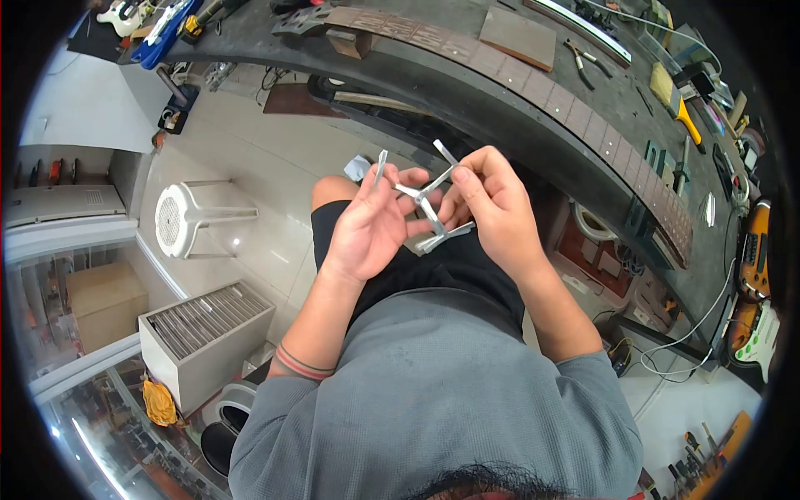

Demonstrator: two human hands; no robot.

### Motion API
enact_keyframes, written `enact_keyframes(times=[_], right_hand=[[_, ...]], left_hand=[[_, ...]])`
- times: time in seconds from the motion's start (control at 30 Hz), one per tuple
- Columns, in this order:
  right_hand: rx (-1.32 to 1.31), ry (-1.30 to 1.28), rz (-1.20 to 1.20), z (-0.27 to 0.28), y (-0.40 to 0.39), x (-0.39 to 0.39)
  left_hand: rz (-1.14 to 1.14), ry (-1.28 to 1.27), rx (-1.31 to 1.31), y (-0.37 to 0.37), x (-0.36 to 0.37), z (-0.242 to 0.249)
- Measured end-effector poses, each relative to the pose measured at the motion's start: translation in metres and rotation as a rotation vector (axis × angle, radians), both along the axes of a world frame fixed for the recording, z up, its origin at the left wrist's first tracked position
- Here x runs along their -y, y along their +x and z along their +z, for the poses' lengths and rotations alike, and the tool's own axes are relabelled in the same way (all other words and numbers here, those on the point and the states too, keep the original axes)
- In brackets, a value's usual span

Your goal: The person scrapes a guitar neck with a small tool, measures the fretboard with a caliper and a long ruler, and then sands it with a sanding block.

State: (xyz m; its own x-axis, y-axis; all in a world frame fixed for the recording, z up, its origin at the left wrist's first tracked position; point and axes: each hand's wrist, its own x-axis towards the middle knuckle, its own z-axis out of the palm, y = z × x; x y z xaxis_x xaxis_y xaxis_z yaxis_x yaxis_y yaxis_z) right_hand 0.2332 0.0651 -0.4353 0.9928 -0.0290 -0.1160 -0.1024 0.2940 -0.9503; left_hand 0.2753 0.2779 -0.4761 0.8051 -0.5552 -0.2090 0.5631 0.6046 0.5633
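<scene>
A small silvery metal piece (422,200) with several arms branching from its middle is held over my lap. My left hand (372,225), palm up, grips its left side, and one upright arm of the piece shows by the fingers. My right hand (493,202) pinches another arm between thumb and fingers near the upper right end. The lowest arm ends in a flat bar above my dark shorts (442,271). Some fingertips are hidden behind the piece.
The dark workbench (467,92) curves ahead and to the right, bearing a long fretted neck (542,89), pliers (581,65) and a yellow-handled brush (677,104). At left stand a white stool (179,221) and a white box (200,333) of slats.
</scene>
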Motion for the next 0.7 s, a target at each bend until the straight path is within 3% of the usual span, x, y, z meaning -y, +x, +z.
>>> enact_keyframes(times=[0.07,0.1,0.13,0.17,0.2,0.3,0.5,0.6,0.7], right_hand=[[0.232,-0.447,-0.121,-0.001,0.002,0.002],[0.383,-0.725,-0.149,-0.004,0.005,0.008],[0.533,-1.005,-0.178,-0.005,0.008,0.012],[0.587,-1.096,-0.117,-0.001,0.008,0.014],[0.671,-1.095,-0.075,-0.002,0.009,0.013],[0.818,-1.092,0.101,-0.008,0.007,0.004],[0.960,-1.123,0.178,-0.005,0.004,0.015],[0.932,-1.093,0.173,-0.010,0.002,0.024],[0.797,-0.992,0.086,-0.012,0.005,0.034]], left_hand=[[0.127,0.395,0.000,-0.004,-0.002,-0.014],[0.160,0.467,-0.020,-0.006,-0.019,-0.050],[0.040,0.403,0.043,-0.009,-0.021,-0.041],[-0.083,0.339,0.104,-0.014,-0.023,-0.031],[-0.207,0.274,0.159,-0.021,-0.023,-0.015],[-0.073,0.228,-0.033,-0.028,0.004,0.029],[0.144,0.190,-0.148,-0.016,0.005,0.021],[0.105,0.083,-0.005,-0.007,-0.005,0.002],[0.205,0.171,0.192,0.013,-0.001,0.016]])
